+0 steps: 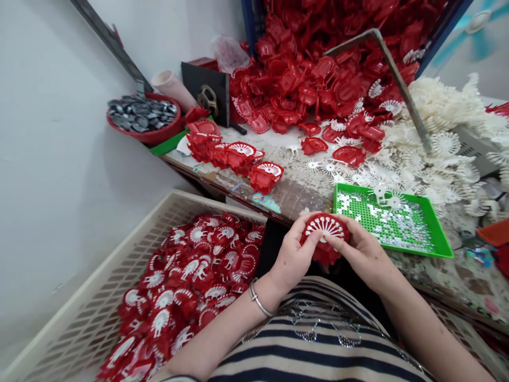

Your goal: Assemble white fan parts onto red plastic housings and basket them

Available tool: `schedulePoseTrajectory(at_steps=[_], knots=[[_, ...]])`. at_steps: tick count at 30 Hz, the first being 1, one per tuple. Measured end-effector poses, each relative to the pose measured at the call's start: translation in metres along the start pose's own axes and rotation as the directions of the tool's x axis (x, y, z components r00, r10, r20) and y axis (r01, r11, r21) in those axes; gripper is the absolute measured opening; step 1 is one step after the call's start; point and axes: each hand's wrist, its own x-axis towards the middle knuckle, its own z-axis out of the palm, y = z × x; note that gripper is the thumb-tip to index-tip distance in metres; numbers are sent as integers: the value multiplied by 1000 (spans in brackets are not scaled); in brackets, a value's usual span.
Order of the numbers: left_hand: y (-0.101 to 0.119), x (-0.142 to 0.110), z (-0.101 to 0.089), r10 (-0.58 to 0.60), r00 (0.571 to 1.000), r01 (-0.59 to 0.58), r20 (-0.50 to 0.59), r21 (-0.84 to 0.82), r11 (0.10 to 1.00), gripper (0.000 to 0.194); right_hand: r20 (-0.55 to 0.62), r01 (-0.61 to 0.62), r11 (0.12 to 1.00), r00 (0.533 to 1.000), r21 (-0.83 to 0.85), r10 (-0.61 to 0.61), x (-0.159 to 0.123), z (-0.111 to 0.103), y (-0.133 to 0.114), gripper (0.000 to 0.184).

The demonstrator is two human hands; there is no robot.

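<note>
Between my two hands, close to the table's front edge, is a red plastic part [328, 257] with a white fan-shaped insert [326, 225] on its face. My left hand [293, 254] grips its left side, the thumb pressing on the insert. From the other side my right hand [363, 252] holds the same part, its thumb also on the white piece. Fingers behind the part are hidden. Just right of my hands lies a green tray [439, 233] with many small shiny pieces and a couple of white fan pieces.
A cream crate [85, 302] of red-and-white parts stands lower left. Red parts with white inserts [266, 178] line the table edge. Behind are a heap of red parts [294, 79], a bent metal bar [401, 85], white fan pieces [445, 143] and a red bowl [149, 137] of grey pieces.
</note>
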Motion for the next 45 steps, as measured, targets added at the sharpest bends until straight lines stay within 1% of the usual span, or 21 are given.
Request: schedulePoseTrajectory(at_steps=[5, 7, 9, 11, 13, 15, 17, 19, 21, 24, 25, 27, 29, 30, 32, 33, 36, 38, 40, 42, 45], knots=[[4, -1, 0, -15, 1000, 15, -8, 24, 1000, 32, -34, 2, 999, 999, 32, -1, -5, 4, 1, 45], [5, 0, -1, -47, 998, 47, -38, 2, 999, 33, -55, 8, 1000, 998, 8, -8, -6, -1, 0, 46], [6, 2, -1, -106, 991, 102, -79, -51, 993, 37, -121, 48, 995, 991, -83, -57, -3, -17, 0, 46], [5, 5, -1, -173, 980, 161, -98, -120, 980, 41, -221, 100, 954, 961, -284, -167, 7, -44, 3, 44], [5, 8, 1, -218, 971, 200, -95, -175, 964, 42, -276, 88, 828, 919, -554, -282, 23, -76, 10, 44], [6, 11, 4, -241, 967, 218, -85, -215, 952, 41, -247, 70, 636, 885, -769, -396, 43, -106, 20, 50], [6, 14, 7, -251, 966, 229, -63, -249, 941, 39, -170, 42, 471, 902, -881, -398, 63, -128, 31, 60], [6, 17, 8, -258, 965, 236, -43, -279, 931, 39, -127, 23, 393, 927, -919, -352, 77, -140, 39, 65], [5, 19, 8, -262, 964, 238, -41, -300, 924, 40, -117, 12, 376, 940, -927, -321, 84, -144, 41, 65], [2, 22, 7, -260, 964, 231, -52, -321, 919, 39, -153, -28, 382, 941, -924, -301, 84, -144, 34, 64], [1, 23, 6, -258, 965, 228, -52, -324, 918, 39, -182, -46, 416, 938, -908, -295, 84, -144, 30, 65], [-1, 24, 6, -253, 966, 225, -50, -319, 921, 38, -271, -78, 572, 927, -816, -259, 81, -145, 21, 69], [-1, 26, 6, -254, 966, 227, -50, -310, 923, 38, -378, -101, 766, 905, -635, -194, 78, -144, 12, 71], [-1, 27, 7, -254, 966, 227, -51, -308, 924, 37, -423, -102, 838, 891, -537, -162, 75, -141, 7, 70], [-1, 29, 9, -248, 967, 219, -57, -310, 925, 36, -454, -74, 911, 881, -406, -130, 68, -131, -2, 66], [-1, 30, 11, -241, 969, 211, -60, -312, 926, 35, -425, -42, 921, 895, -386, -137, 63, -124, -7, 64], [-1, 32, 17, -220, 974, 189, -62, -321, 928, 35, -222, 117, 873, 943, -474, -247, 45, -91, -19, 58], [-1, 33, 21, -206, 977, 180, -50, -319, 930, 39, -109, 268, 757, 907, -596, -407, 35, -67, -21, 56], [-1, 32, 25, -194, 980, 172, -41, -313, 934, 41, -40, 358, 607, 839, -709, -542, 29, -47, -17, 56], [1, 31, 27, -184, 982, 164, -36, -313, 936, 41, -13, 356, 491, 800, -795, -600, 26, -34, -10, 55], [6, 29, 29, -204, 979, 187, -16, -336, 923, 37, -2, 313, 407, 791, -858, -612, 24, -25, 0, 52]])
